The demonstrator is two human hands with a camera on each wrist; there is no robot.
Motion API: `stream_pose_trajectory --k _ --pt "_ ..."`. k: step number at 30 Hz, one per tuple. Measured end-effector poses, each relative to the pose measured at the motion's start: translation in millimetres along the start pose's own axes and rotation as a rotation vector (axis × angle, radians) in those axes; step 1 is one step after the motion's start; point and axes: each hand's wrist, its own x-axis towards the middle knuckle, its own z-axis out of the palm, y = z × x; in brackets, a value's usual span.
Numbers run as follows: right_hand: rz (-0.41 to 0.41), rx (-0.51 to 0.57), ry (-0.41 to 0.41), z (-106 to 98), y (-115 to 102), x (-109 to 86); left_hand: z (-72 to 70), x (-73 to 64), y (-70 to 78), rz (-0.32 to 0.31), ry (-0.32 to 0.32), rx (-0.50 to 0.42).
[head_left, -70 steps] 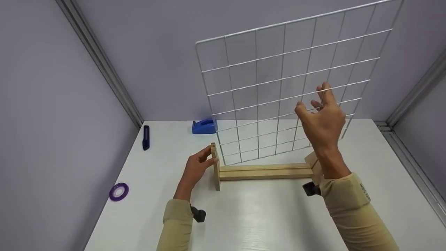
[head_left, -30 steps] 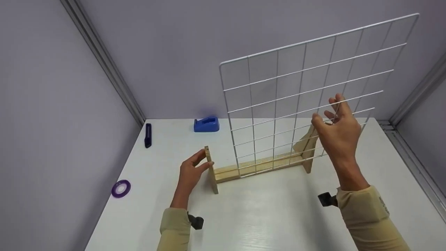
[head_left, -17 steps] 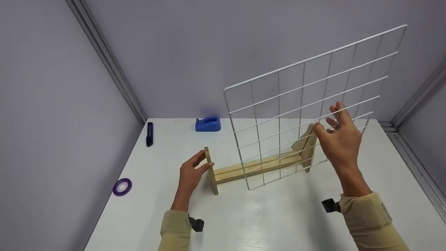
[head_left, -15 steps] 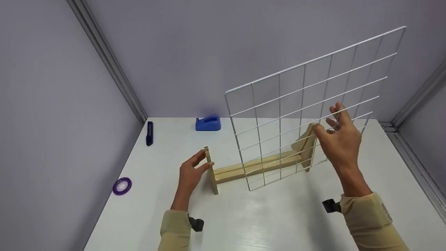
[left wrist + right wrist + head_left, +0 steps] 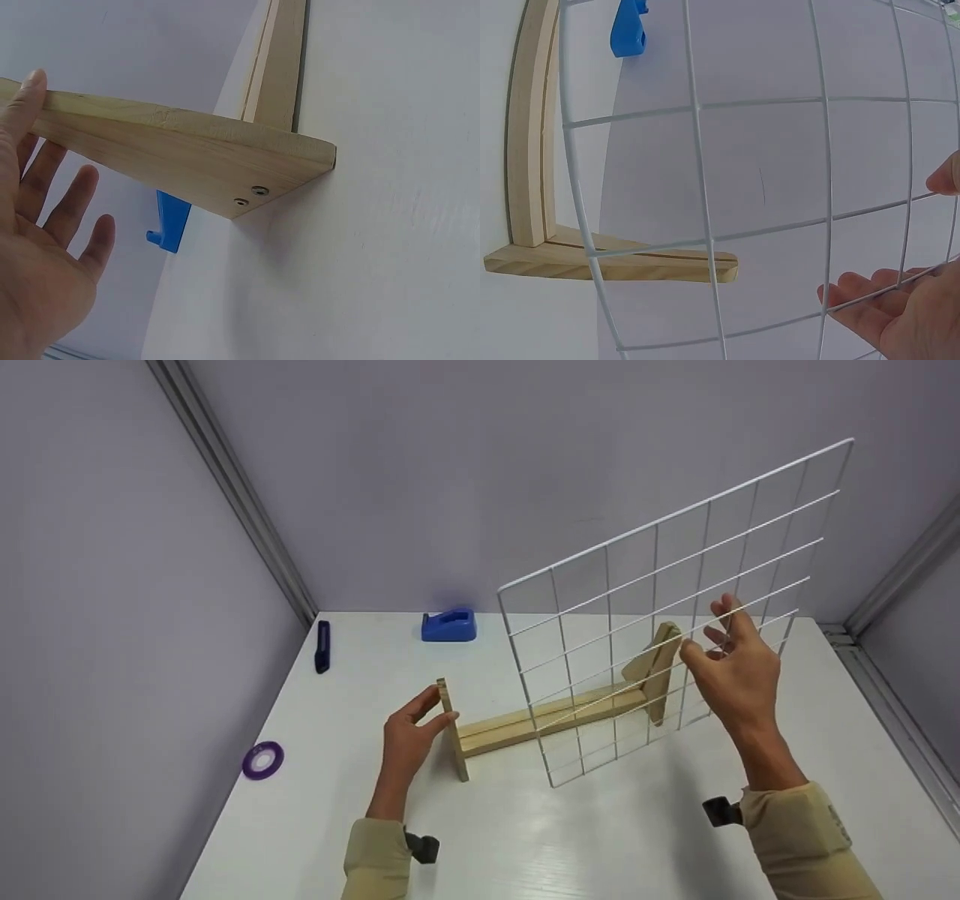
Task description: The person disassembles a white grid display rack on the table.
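Observation:
My left hand [image 5: 409,739] pinches the upright left end board of a wooden stand [image 5: 555,720], thumb on the near side and fingers behind. Two screw heads [image 5: 259,191] show low on that board in the left wrist view. My right hand [image 5: 739,682] holds a white wire grid panel [image 5: 656,523] near its right side, some fingers passing through the mesh. The panel is tilted, its left side lower, and overlaps the stand's rail and right end board [image 5: 658,682]. In the right wrist view, a groove runs along the stand [image 5: 536,135] beyond the wires.
On the white table [image 5: 510,840], a blue tape dispenser [image 5: 448,626] stands at the back. A dark blue utility knife [image 5: 322,647] lies at the back left, with a purple tape roll [image 5: 262,760] nearer along the left edge. Grey walls rise behind and beside the table.
My right hand has brought the grid panel down and nearer, its lower edge passing from behind the rail to in front of it. The stand has turned slightly, still in my left hand.

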Motion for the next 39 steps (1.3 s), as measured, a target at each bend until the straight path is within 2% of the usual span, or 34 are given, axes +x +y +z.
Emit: stream_pose_trajectory --k 10,17,28,39 --pt "-0.013 -0.057 -0.044 0 21 1.1 2.9 -5.3 -1.2 0.013 0.056 -0.002" --pt "-0.030 -0.082 -0.082 2 32 2.3 2.9 -11.4 3.6 0.028 0.100 0.037" --pt "-0.043 -0.105 -0.113 7 41 0.0 5.5 -22.7 1.8 0.050 0.182 0.031" --pt "-0.054 -0.130 -0.123 4 46 -1.0 8.5 -32.0 6.7 0.053 0.246 0.074"
